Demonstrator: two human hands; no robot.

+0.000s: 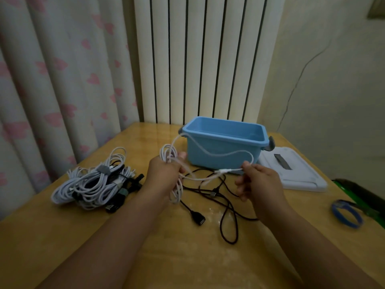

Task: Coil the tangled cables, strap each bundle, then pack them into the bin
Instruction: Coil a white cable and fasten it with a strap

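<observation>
Holding a white cable [218,153] above the table [145,236], we work with both hands apart in front of the bin [224,150]. Our left hand [164,174] grips the coil [171,163] of loops, fingers curled round it, with loops sticking out above and hanging below the fist. From there the loose run arcs up past the bin's left corner, sags across its front wall and comes down to our right hand [258,182], which pinches it between thumb and forefinger near the white plug [226,170]. The blue bin stands upright at the far side of the table; nothing shows inside it. A black cable [225,207] lies loose and tangled on the table beneath our hands, one connector [199,220] pointing toward us. At left sits a pile [93,184] of white and black cables, one bundle bound with a grey strap [102,169]. Right of the bin lies a white lid [291,174], and nearer us a blue band [346,213].
</observation>
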